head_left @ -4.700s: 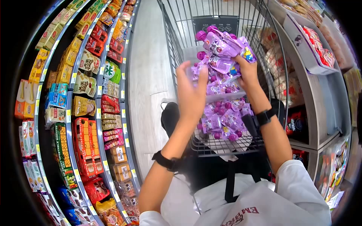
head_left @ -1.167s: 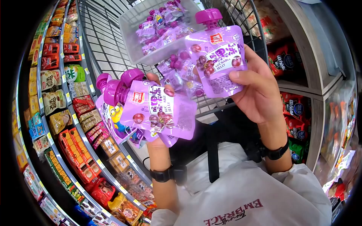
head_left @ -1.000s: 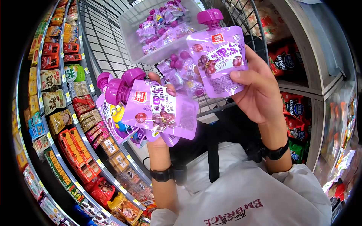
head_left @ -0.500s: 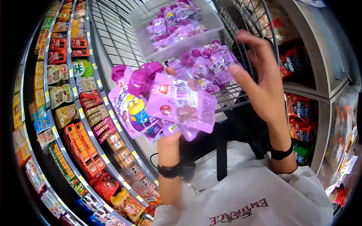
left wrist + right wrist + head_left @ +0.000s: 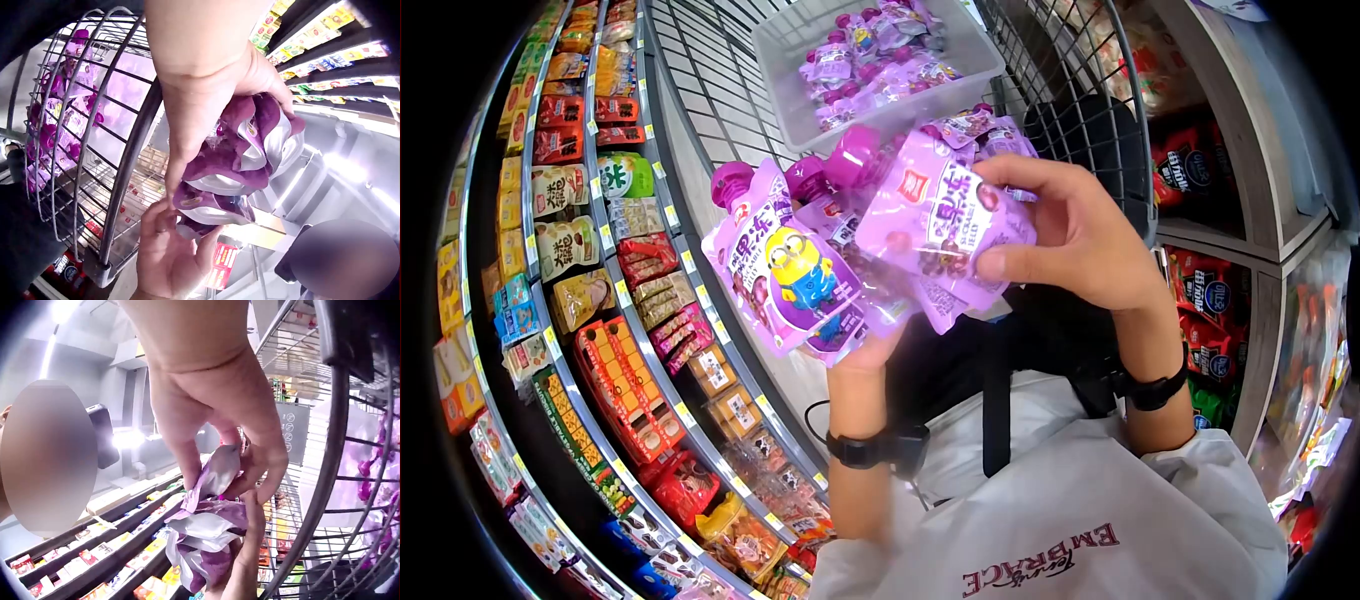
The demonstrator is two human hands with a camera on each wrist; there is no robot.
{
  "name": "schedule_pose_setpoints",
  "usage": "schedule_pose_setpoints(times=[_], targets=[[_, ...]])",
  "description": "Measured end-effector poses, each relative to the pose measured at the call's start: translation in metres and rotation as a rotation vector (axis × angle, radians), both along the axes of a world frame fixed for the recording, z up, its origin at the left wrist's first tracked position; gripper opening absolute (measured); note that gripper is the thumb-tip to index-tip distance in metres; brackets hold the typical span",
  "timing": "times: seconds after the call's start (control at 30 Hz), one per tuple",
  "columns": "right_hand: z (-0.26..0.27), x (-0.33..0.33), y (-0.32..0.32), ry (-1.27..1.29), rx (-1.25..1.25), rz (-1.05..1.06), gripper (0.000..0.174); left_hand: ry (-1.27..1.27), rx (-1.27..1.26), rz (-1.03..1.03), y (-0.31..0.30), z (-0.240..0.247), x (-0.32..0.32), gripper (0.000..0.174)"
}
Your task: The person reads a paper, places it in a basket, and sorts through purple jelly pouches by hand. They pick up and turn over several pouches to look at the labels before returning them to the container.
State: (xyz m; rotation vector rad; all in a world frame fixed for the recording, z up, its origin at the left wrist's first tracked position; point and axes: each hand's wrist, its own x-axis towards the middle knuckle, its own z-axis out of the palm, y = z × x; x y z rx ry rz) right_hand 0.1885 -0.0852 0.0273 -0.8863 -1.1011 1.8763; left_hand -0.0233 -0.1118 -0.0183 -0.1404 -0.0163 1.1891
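Note:
In the head view my left hand (image 5: 870, 352) holds a fanned bunch of purple spouted jelly pouches from below. One at the left, a jelly pouch with a yellow minion (image 5: 795, 270), has its round purple cap upward. My right hand (image 5: 1080, 235) pinches the front grape jelly pouch (image 5: 920, 215) by its right edge, thumb in front and fingers behind. This pouch overlaps the others. From below, the left wrist view shows the silvery bases of the bunched pouches (image 5: 231, 181) under my left palm. In the right wrist view, the pinched pouch (image 5: 222, 472) hangs between thumb and fingers.
A wire shopping cart (image 5: 1145, 150) stands ahead, with a translucent bin (image 5: 930, 108) of similar pouches inside. More loose pouches (image 5: 1005, 140) lie in the cart behind my right hand. Snack shelves (image 5: 615, 300) run along the left; a wooden shelf unit (image 5: 1250, 240) is at the right.
Earlier my right hand held a separate jelly pouch, then let it go among those in the cart. Now it has come back left and pinches the front pouch of the left hand's bunch.

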Motion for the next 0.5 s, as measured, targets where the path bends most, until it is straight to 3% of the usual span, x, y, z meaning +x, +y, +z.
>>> schedule_pose_setpoints(times=[0.07, 0.17, 0.23, 0.47, 0.5], targets=[[-0.007, 0.004, 0.001, 0.059, -0.045, -0.172, 0.045, 0.028, -0.013, 0.002, 0.002, 0.000, 0.000, 0.058], [-0.003, 0.010, 0.004, 0.044, -0.098, -0.211, 0.038, 0.060, -0.044, 0.015, 0.006, 0.005, 0.003, 0.058], [-0.002, 0.014, 0.001, 0.226, -0.214, -0.217, 0.032, 0.084, -0.058, 0.009, 0.008, 0.005, 0.006, 0.059], [-0.003, 0.016, -0.001, 0.261, -0.194, -0.288, 0.027, 0.084, 0.029, -0.025, 0.009, -0.002, 0.003, 0.058], [-0.002, 0.016, -0.002, 0.255, -0.174, -0.282, 0.035, 0.087, 0.045, -0.034, 0.009, -0.003, 0.002, 0.058]])
